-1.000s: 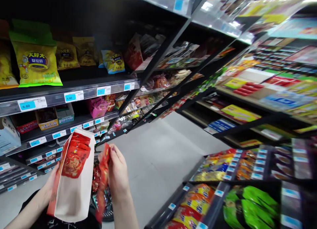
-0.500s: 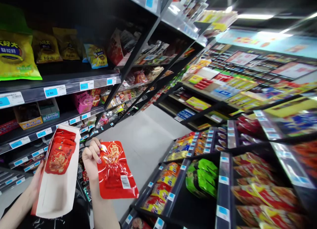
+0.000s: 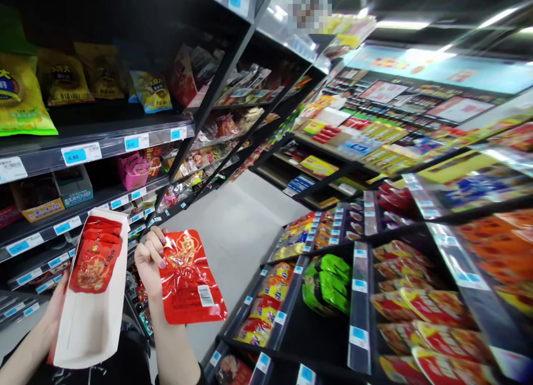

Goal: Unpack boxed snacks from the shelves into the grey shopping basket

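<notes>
My left hand (image 3: 58, 303) grips a white open-topped carton (image 3: 89, 332) by its left side; most of its fingers are hidden behind the carton. Inside its upper half stand several red snack packets (image 3: 95, 263), lined up one behind another. To the right, my right hand (image 3: 150, 257) pinches a single red snack packet (image 3: 189, 277) by its upper left edge. That packet hangs with gold print at the top and a white barcode label lower down. It is apart from the carton.
On the left, a black shelf (image 3: 108, 116) carries yellow snack bags (image 3: 62, 77) above blue price tags. At right are slanted bins with green packets (image 3: 327, 285) and red-yellow packets (image 3: 420, 313). Grey floor (image 3: 237, 218) runs between them. A cart (image 3: 135, 296) stands partly hidden behind my arms.
The whole scene has shifted slightly left as the view turned a little to the right. Both hands keep hold of the carton and the packet, nearly unmoved.
</notes>
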`<action>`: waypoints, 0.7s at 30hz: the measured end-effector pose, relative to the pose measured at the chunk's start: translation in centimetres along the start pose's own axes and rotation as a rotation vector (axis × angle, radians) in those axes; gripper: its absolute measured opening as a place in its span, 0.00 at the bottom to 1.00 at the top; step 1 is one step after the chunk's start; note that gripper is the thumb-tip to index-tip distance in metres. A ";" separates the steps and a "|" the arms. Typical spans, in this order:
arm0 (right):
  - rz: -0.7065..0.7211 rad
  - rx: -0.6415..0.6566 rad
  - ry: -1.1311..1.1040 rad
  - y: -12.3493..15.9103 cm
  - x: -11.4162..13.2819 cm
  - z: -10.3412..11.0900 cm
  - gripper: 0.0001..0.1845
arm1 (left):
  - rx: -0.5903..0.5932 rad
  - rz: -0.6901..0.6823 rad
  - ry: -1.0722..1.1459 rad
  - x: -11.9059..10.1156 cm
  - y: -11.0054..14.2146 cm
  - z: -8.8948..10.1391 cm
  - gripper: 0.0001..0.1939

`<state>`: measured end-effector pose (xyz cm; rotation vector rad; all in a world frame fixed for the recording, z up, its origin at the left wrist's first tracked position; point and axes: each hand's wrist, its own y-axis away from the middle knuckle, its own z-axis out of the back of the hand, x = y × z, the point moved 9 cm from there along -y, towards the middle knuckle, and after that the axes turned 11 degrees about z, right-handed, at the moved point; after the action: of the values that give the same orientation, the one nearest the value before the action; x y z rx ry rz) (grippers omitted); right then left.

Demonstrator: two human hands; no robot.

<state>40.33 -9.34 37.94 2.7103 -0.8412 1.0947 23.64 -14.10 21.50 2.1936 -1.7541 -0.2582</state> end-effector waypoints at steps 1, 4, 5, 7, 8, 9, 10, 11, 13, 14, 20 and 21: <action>0.011 0.000 0.015 -0.1 0.3 0.0 0.19 | 0.009 0.001 -0.013 0.0 0.0 -0.4 0.28; 0.051 0.059 0.130 -0.9 1.8 0.1 0.20 | 0.029 0.033 -0.018 0.4 0.1 -2.1 0.26; 0.088 0.083 0.217 -1.5 2.8 0.6 0.20 | 0.033 0.053 -0.012 0.7 0.2 -2.7 0.25; 0.223 0.073 0.572 -2.8 5.7 2.8 0.21 | 0.034 0.090 0.004 1.2 0.4 -3.5 0.26; 0.300 0.042 0.791 -3.5 7.3 4.3 0.22 | 0.034 0.102 0.014 1.4 0.5 -3.7 0.26; 0.361 0.001 1.024 -4.0 8.7 5.9 0.23 | 0.036 0.106 0.024 1.4 0.6 -3.8 0.27; 0.381 -0.026 1.181 -4.4 9.6 7.6 0.23 | 0.037 0.112 0.032 1.5 0.7 -3.8 0.28; 0.376 -0.042 1.297 -4.7 10.0 9.4 0.23 | 0.044 0.113 0.039 1.5 0.7 -3.7 0.29; 0.307 -0.037 1.412 -4.8 9.4 12.9 0.23 | 0.057 0.119 0.048 1.4 0.8 -3.5 0.31; 0.267 -0.030 1.466 -4.6 8.6 14.6 0.22 | 0.059 0.126 0.051 1.5 0.9 -3.4 0.33; 0.071 -0.030 1.728 -1.8 2.3 21.7 0.20 | 0.007 0.081 0.060 1.3 0.9 -3.4 0.37; 0.059 -0.009 1.752 -1.5 1.5 21.9 0.19 | 0.006 0.068 0.054 1.2 0.8 -3.5 0.37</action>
<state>55.39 -15.08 23.04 0.7833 -0.4457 2.5031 24.33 -14.96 25.07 2.1198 -1.7986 -0.1757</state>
